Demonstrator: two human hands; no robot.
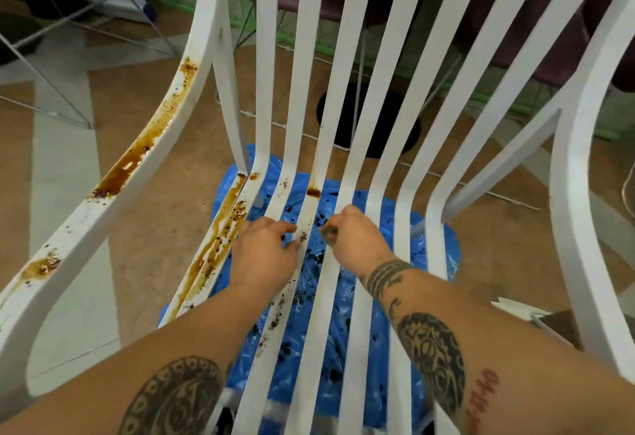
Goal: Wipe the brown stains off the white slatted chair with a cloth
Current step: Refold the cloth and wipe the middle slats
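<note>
Tan floor, blue plastic sheet (446,249) under white slatted chair (570,194), brown stains (127,166) on left armrest and left seat slats; hands apart mid-seat, left hand (264,249) loose-fingered on slats, right hand (354,235) curled round small dark wad (329,234).

Both tattooed forearms are reaching over the chair seat (402,225), the left hand (264,250) lying flat, fingers relaxed, the right hand (357,240) curling round a small dark wad (330,233).

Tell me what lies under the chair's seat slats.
A crumpled blue plastic sheet, speckled with dark debris, shows through the gaps. The slats, left forearm and right forearm cover the rest.
</note>
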